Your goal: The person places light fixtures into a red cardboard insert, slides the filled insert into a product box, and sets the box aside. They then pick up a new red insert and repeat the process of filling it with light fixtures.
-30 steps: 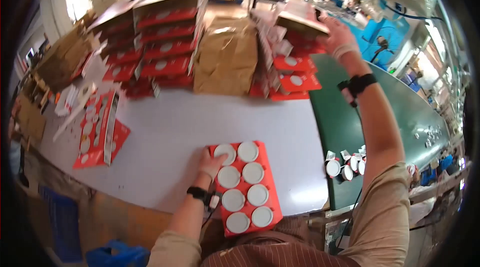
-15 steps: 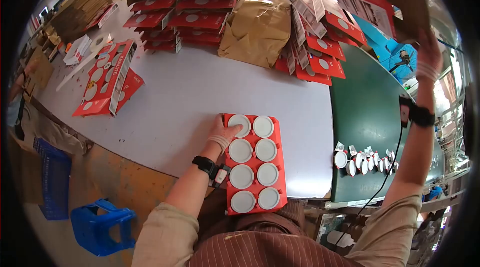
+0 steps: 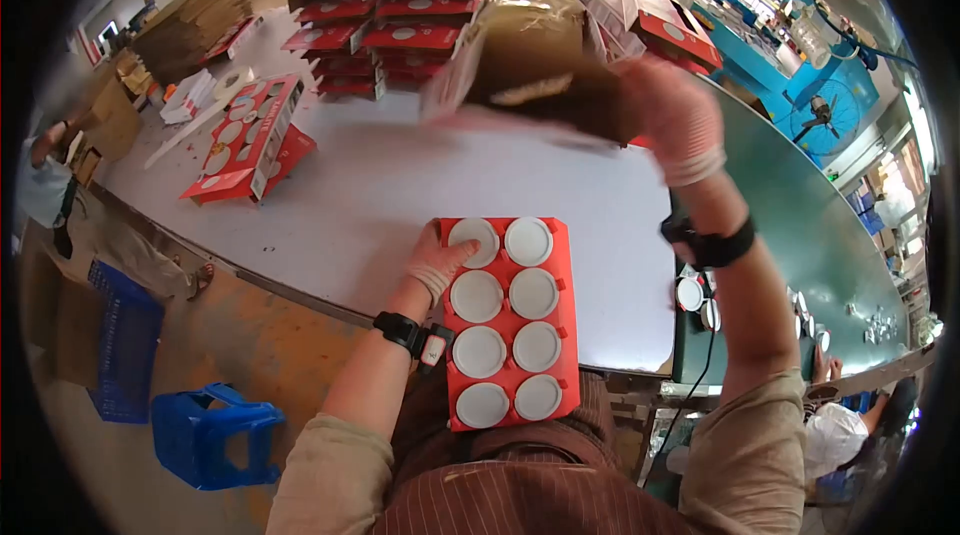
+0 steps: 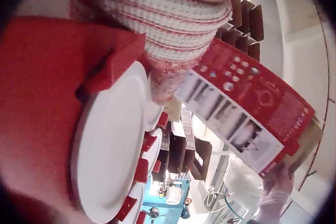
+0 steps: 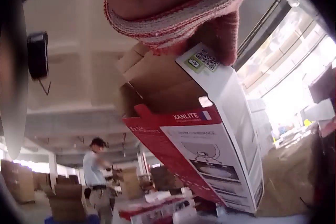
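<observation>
Red cardboard makes up the flat tray [image 3: 568, 335] lying at the near edge of the white table [image 3: 370, 205], right in front of the person. It has eight round white discs [image 3: 533, 293] in it, in two rows of four. The left hand [image 3: 435, 263] in a knit glove rests at the tray's top left corner, with the thumb touching the first disc; its fingers are hidden, so I cannot tell how they lie. The right hand [image 3: 675, 125], also gloved, grips one folded red and brown cardboard box [image 3: 530, 75] up in the air, well above the table. The box looks blurry.

Between the tray and the stacks of red boxes [image 3: 385, 10] at the far edge, the white table top is bare. On the right, the table meets a dark green belt [image 3: 790, 205] with small white cups [image 3: 692, 293] on it.

Only the right wrist view shows the box's white printed side [image 5: 226, 145] and a person standing far off [image 5: 97, 179]. Only the left wrist view shows the discs [image 4: 113, 145] from the side, sitting in the red tray [image 4: 37, 113].
</observation>
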A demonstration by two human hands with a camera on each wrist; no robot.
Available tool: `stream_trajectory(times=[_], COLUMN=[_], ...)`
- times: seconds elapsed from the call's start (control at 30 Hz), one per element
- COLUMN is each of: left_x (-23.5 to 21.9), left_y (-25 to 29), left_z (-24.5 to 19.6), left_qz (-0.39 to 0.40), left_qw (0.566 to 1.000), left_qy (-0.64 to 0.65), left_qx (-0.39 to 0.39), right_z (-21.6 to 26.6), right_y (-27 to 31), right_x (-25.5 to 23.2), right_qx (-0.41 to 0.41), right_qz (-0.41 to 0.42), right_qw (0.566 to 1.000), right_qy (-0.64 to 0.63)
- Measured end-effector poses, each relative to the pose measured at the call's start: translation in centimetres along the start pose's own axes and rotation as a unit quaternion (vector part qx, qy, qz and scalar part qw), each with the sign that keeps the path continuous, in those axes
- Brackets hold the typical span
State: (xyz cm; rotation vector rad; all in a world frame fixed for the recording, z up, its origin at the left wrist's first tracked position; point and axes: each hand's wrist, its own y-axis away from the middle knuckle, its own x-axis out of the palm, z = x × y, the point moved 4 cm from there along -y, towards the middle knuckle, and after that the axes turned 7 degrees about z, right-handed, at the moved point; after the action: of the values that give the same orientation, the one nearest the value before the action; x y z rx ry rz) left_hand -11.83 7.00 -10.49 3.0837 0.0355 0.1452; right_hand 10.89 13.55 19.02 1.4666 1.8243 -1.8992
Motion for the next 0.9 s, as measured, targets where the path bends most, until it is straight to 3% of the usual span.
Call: stream_trajectory(times=[0.03, 0.13, 0.2, 0.27, 0.33, 0.4, 0.47, 0.57, 0.67, 0.73, 0.77, 0.83, 0.87, 0.9], left_x=[-0.1, -0.9, -1.7, -1.1, -0.6, -0.2, 0.1, 0.5, 0.2, -0.4, -0.4, 0.1, 0.3, 0.7], left_y=[0.3, 0.7, 0.8, 2.0, 2.4, 2.5, 2.7, 3.4, 4.4, 3.8, 3.6, 3.3, 3.3, 3.2], left_z=[-0.3, -0.2, 1.9, 0.8, 0.6, 1.6, 1.3, 1.3, 0.9, 3.7, 4.0, 3.3, 3.1, 2.5], left_qz=[-0.007, -0.033, -0.060, -0.069, -0.078, -0.065, -0.067, -0.048, -0.061, -0.038, -0.031, -0.011, -0.006, -0.024], left_qw=[1.000, 0.994, 0.990, 0.990, 0.990, 0.989, 0.978, 0.979, 0.985, 0.991, 0.993, 0.994, 0.994, 0.992], left_qy=[-0.007, -0.099, -0.130, -0.121, -0.109, -0.109, -0.160, -0.135, -0.086, -0.057, -0.042, -0.025, -0.024, -0.040], left_qx=[0.006, 0.033, -0.001, -0.018, -0.039, -0.075, -0.115, -0.147, -0.139, -0.117, -0.103, -0.104, -0.108, -0.113], right_z=[1.1, 5.4, 4.7, 3.4, 0.8, -1.2, -4.3, -4.3, -2.1, 0.2, 0.2, 0.5, 0.6, 0.9], right_y=[-0.1, 1.4, 2.8, 3.4, 5.5, 7.2, 10.3, 11.7, 11.0, 10.4, 11.4, 12.6, 13.9, 13.7], right_x=[2.5, 5.5, 9.0, 11.1, 13.9, 17.0, 23.1, 25.5, 22.8, 19.6, 20.3, 20.8, 20.8, 19.0], right_qx=[0.092, -0.020, 0.017, 0.110, 0.140, 0.223, 0.245, 0.267, 0.284, 0.305, 0.310, 0.347, 0.354, 0.389], right_qz=[0.155, 0.208, 0.306, 0.484, 0.429, 0.487, 0.473, 0.447, 0.450, 0.509, 0.509, 0.393, 0.394, 0.359], right_qw=[0.980, 0.972, 0.950, 0.868, 0.883, 0.806, 0.782, 0.748, 0.742, 0.764, 0.762, 0.751, 0.748, 0.784], right_qy=[0.088, 0.103, 0.054, -0.029, -0.129, -0.253, -0.324, -0.412, -0.406, -0.253, -0.254, -0.401, -0.400, -0.325])
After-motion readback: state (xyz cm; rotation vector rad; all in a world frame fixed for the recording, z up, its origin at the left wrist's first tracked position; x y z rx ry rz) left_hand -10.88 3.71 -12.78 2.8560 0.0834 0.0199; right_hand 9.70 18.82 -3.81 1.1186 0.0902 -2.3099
